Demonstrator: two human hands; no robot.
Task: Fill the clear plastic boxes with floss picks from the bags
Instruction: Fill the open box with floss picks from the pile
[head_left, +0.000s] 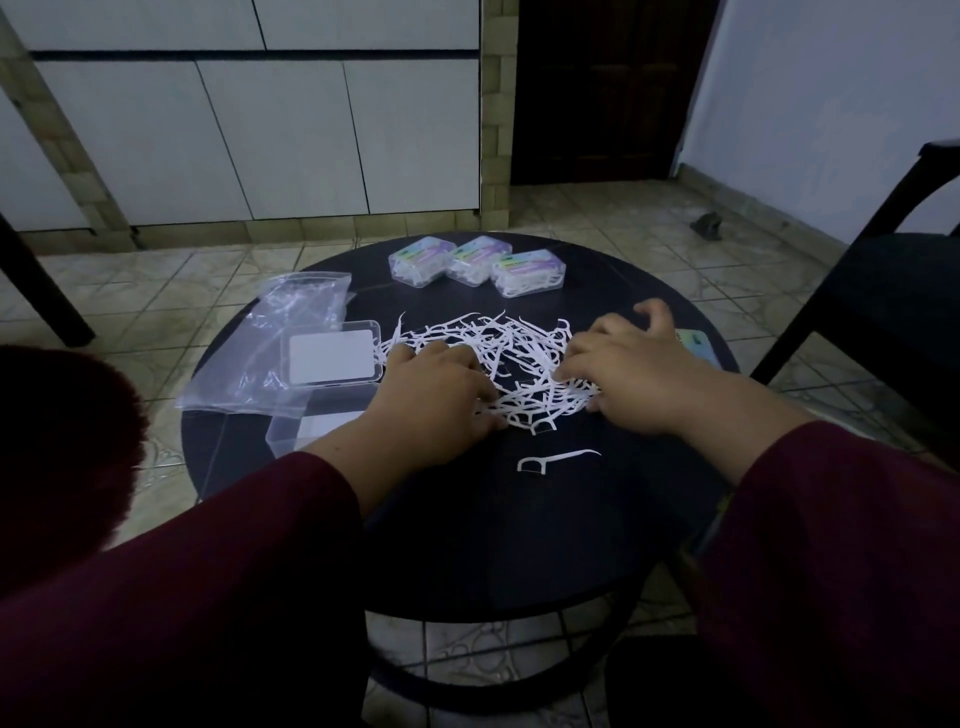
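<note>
Flanking the floss pile (498, 358): empty bag (291, 332), three filled boxes (475, 266).

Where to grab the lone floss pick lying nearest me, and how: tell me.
Pinch the lone floss pick at mid-handle, coming straight down from above. It lies flat on the dark table, apart from the pile, its bow end to the left and its thin, pointed tail to the right. The handle's middle is probably the easiest part to pinch; the right hand is slightly closer.
</note>
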